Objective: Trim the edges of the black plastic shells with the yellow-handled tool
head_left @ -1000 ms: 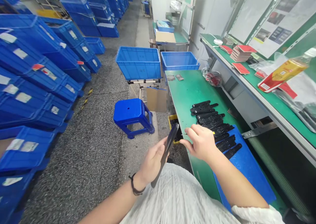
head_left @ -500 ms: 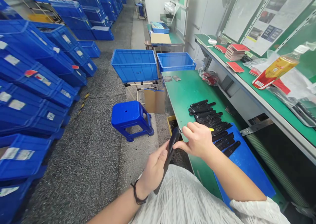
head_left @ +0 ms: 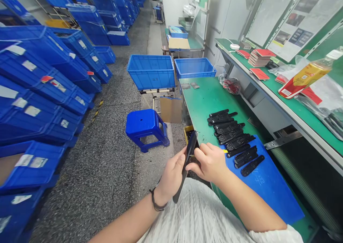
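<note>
My left hand [head_left: 174, 171] is wrapped round a long, curved black plastic shell [head_left: 190, 146], held tilted in front of my body at the table's edge. Closed just to the right of the shell is my right hand [head_left: 210, 160], its thumb by the shell's side. From behind that fist pokes the yellow end of a slim yellow-handled knife [head_left: 225, 151]; the fingers hide most of it. Several similar black plastic parts [head_left: 230, 134] lie in a row on the table, the nearer ones on a blue sheet [head_left: 270, 189].
The green tabletop [head_left: 203, 96] runs along my right, below a shelf with a drink bottle [head_left: 305, 78] and red cards [head_left: 261, 57]. A blue stool [head_left: 143, 123] and blue crates [head_left: 151, 71] stand ahead. Below the edge sits a yellow bin [head_left: 188, 129]. Stacked blue bins [head_left: 40, 89] line the left.
My right hand has slid down along the shell towards me, away from its far tip. The view has shifted slightly, and the left hand keeps its hold.
</note>
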The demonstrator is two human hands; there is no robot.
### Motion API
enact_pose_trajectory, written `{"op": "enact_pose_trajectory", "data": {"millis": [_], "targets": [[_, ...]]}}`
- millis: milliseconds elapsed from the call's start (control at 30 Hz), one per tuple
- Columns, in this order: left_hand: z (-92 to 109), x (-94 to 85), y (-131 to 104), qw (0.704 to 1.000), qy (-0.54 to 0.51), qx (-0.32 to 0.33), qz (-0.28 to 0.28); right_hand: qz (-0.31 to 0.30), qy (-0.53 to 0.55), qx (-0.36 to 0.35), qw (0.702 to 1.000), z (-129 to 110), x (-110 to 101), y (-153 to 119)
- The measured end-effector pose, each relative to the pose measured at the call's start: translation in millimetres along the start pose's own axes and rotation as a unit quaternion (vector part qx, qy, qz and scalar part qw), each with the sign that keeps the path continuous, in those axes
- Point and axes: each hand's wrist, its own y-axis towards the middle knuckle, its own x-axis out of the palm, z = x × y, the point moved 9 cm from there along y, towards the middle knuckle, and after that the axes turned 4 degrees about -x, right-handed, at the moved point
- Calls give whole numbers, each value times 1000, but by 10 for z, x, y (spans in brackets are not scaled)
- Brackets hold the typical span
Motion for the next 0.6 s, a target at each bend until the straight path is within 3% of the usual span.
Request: {"op": "enact_pose_trajectory", "data": {"millis": [200, 400, 600], "targets": [[105, 39, 72, 1000, 11, 2, -10, -15, 33, -2, 999, -146, 76, -54], [108, -13, 117, 999, -30, -6, 29, -22, 31, -17, 999, -253, 122, -115], [123, 71, 104, 999, -33, -7, 7, 12, 17, -24, 999, -261, 88, -165]]}}
